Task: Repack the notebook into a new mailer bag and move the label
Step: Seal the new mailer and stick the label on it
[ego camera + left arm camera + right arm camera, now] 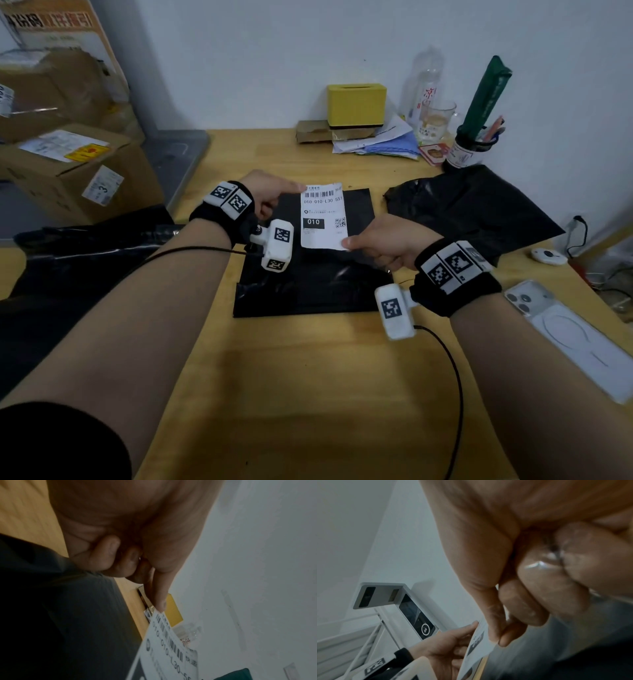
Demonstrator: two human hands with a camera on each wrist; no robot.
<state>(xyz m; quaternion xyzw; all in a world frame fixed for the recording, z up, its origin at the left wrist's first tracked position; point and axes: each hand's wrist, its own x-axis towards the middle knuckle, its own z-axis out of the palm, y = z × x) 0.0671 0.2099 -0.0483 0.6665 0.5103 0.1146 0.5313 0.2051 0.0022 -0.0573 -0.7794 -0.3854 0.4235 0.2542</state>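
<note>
A white shipping label [323,215] with a barcode and "010" is held up over a flat black mailer bag [308,274] lying mid-table. My left hand [274,197] pinches the label's top left corner; in the left wrist view the label [168,649] hangs from the pinching fingers [161,601]. My right hand [376,241] pinches the bottom right corner, and the right wrist view shows thumb and finger closed on the label [476,646]. A second, crumpled black mailer bag [472,205] lies at the right. The notebook is not visible.
At the back of the wooden table [308,377] stand a yellow box [356,104], papers, a glass, a bottle and a pen cup [469,147]. A phone [568,335] lies at the right edge. Cardboard boxes [68,164] stand at the left.
</note>
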